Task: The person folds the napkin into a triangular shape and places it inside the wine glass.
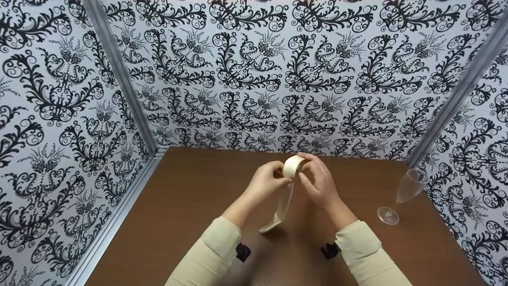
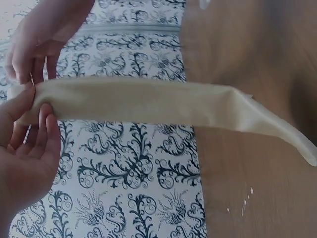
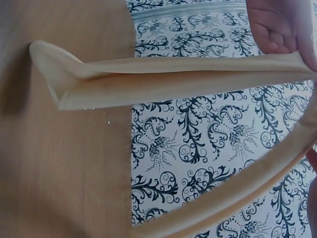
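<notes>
A cream cloth folded into a long band (image 1: 293, 166) is held up over the table, its upper part curved into a loop. My left hand (image 1: 270, 178) pinches the band with thumb and fingers at the loop's left side. On the other side my right hand (image 1: 319, 178) holds the loop between its fingers and thumb. The hanging end bends where it meets the tabletop. In the left wrist view the band (image 2: 129, 101) runs from both hands to the right. The right wrist view shows the folded layers (image 3: 198, 69); my right hand is mostly cut off there.
A clear stemmed glass (image 1: 410, 186) stands upright at the right of the brown table (image 1: 190, 198). Patterned walls (image 1: 254, 79) with metal posts (image 1: 119, 75) close off the back and sides. Small pale specks (image 2: 245, 201) lie on the tabletop.
</notes>
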`<state>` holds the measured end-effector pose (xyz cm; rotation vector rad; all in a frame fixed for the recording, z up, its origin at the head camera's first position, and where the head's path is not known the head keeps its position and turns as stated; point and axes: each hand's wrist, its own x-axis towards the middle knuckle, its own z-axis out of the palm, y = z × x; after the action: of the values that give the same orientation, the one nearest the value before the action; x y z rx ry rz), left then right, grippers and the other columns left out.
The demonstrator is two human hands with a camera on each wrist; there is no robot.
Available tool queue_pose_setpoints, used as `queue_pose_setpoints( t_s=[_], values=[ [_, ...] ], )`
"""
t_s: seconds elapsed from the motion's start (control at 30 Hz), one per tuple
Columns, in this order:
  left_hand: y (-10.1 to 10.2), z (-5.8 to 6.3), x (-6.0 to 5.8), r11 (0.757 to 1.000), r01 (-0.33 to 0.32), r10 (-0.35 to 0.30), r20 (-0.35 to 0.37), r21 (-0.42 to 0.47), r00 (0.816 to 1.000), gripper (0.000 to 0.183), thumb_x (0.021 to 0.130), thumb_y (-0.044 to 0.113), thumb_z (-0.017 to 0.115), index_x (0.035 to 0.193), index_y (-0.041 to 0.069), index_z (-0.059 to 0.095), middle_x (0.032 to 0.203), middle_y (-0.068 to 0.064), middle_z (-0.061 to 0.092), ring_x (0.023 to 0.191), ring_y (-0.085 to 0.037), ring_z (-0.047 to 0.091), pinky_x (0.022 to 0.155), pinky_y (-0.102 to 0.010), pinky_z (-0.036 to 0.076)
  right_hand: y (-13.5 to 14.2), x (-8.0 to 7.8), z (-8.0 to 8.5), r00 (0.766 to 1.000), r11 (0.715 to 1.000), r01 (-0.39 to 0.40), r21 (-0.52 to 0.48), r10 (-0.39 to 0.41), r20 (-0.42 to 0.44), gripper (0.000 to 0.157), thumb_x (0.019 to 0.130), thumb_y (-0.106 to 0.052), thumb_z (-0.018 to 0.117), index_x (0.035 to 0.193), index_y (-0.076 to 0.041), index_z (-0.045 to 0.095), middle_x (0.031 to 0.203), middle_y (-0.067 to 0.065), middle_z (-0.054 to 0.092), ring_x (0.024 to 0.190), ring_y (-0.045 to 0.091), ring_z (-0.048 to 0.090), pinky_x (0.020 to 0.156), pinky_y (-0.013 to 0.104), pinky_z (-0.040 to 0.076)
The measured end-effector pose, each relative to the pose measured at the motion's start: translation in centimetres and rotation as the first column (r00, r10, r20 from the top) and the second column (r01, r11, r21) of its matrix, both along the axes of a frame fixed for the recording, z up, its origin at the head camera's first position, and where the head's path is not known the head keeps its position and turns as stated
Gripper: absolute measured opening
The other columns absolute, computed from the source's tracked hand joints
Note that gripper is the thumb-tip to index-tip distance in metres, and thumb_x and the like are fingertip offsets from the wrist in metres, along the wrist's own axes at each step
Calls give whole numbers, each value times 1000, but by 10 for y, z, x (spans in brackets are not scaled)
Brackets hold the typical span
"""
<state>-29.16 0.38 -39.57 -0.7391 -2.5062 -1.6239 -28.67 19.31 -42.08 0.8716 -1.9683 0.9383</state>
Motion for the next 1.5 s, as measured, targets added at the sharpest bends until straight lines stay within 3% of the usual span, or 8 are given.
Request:
queue_pose_setpoints(
  t_s=[0.2,0.43,0.6,0.8,0.97,1.2,1.37,1.5],
  values=[
    [5,1,7,998,-54,54,-18,42,998,18,79,9,80,91,4,67,84,-1,65,75,-9,60,69,-23,52,-1,3,-4,1000,996,6,90,-9,25,39,78,-31,75,103,-2,66,138,22,48,126,38,44,104,54,32],
    [7,4,19,985,-85,86,-5,150,996,20,78,8,80,89,1,65,84,-6,66,72,-10,59,67,-24,52,-1,3,0,991,997,-59,58,52,120,43,68,-18,85,102,1,65,139,20,43,129,32,43,110,38,32],
    [6,9,24,975,-65,59,36,214,998,20,78,6,80,90,1,65,84,-3,66,74,-11,62,67,-26,54,1,4,5,989,994,-83,75,74,125,54,67,-17,88,112,3,65,140,17,43,129,32,43,111,38,31],
    [-1,11,26,977,4,-10,27,213,1000,28,76,11,83,97,2,66,88,-2,66,78,-12,64,73,-26,54,3,10,9,993,992,-21,122,6,116,56,68,-20,85,113,6,64,131,17,54,122,34,48,106,48,33],
    [-6,4,24,962,86,-80,-34,260,996,34,73,12,86,100,3,68,119,-4,56,98,-16,61,86,-30,52,1,17,15,994,990,-17,140,2,106,57,67,-18,85,112,7,63,129,19,55,117,38,50,101,53,38],
    [-9,-2,22,967,171,-147,-130,191,981,31,77,18,83,104,7,73,149,3,40,136,-16,35,112,-43,25,-4,20,13,996,983,-48,178,33,85,54,69,-14,83,115,5,62,126,16,57,112,35,55,96,52,43],
    [-7,1,26,968,155,-136,-104,197,985,29,80,18,80,107,8,74,145,6,47,135,-13,37,112,-43,25,-6,19,8,989,985,-85,149,65,131,47,72,-12,80,115,1,65,129,11,55,114,29,54,98,47,43],
    [-5,6,29,956,97,-85,-55,276,995,28,78,15,82,102,4,75,135,2,55,127,-17,46,109,-41,31,-11,22,4,960,985,-153,77,130,246,41,76,-13,82,114,-6,69,133,4,52,121,23,51,103,42,40]
  ],
)
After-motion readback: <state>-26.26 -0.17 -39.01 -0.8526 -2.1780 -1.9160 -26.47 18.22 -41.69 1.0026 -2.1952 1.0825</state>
